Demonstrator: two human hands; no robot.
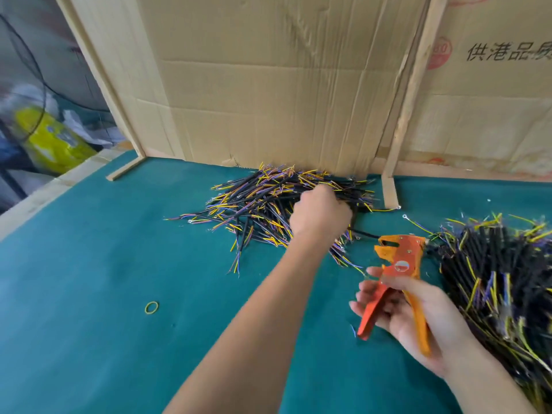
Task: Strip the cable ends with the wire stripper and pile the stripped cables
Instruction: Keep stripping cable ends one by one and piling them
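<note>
A big brown cardboard wall [268, 85] stands up at the back, with thin wood strips [409, 94] leaning on it. In front of it lies a wide green table mat [89, 279].

On the right side of the mat sits a large heap of black cables [493, 279] with yellow and purple wires sticking out (it runs off the edge of the view). A second pile of cables [257, 204] lies in the middle, right up against the cardboard wall. Its wire ends poke out in all directions.

The left hand [321, 215] reaches far forward over the middle pile. We see only its back, with the fingers curled down into the cables. It touches the pile, but you cannot tell if it has hold of a cable or not.

The right hand [406, 318] is near the front, just beside the big heap. It holds the orange wire stripper [394, 279] loosely. The fingers are spread and only a little bent, with the two handles lying across the palm. The handles stand apart. The tool's head points up and away, toward the space between the two piles.

A small yellow rubber band [151, 308] lies alone on the mat, well to the left of the arms.
</note>
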